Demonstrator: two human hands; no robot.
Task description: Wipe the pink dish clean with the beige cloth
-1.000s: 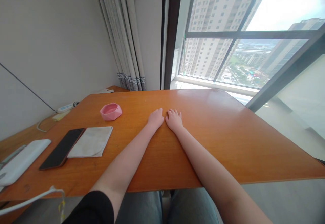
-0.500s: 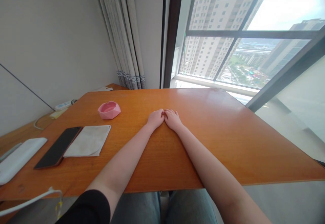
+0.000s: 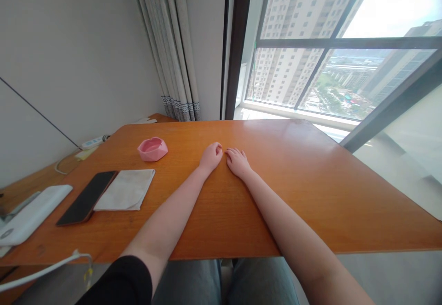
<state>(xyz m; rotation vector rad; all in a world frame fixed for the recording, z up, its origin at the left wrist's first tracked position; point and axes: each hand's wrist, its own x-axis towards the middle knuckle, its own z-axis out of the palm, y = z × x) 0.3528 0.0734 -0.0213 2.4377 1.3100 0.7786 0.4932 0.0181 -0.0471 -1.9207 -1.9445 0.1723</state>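
My left hand (image 3: 211,156) rests on the wooden table (image 3: 304,190) near its middle, its fingers curled in with no object showing in them. Just to its right lies my right hand (image 3: 237,161), palm down, fingers stretched out on the wood. A small gap separates the two hands. The closest object is a pink faceted bowl (image 3: 153,150), off to the left of my left hand. Nearer to me on that side, a folded whitish cloth (image 3: 126,190) lies against a dark flat phone-like slab (image 3: 86,199).
At the left edge lies a white flat device (image 3: 34,215), with a white cable (image 3: 41,272) in front of it. A power strip (image 3: 95,142) sits on a lower surface by the wall. Beyond the table are a grey curtain (image 3: 169,47) and a large window (image 3: 311,79).
My hands were touching at the fingertips and have come slightly apart. The left fingers are now curled in. The whole view has shifted a little, with the table objects appearing farther right.
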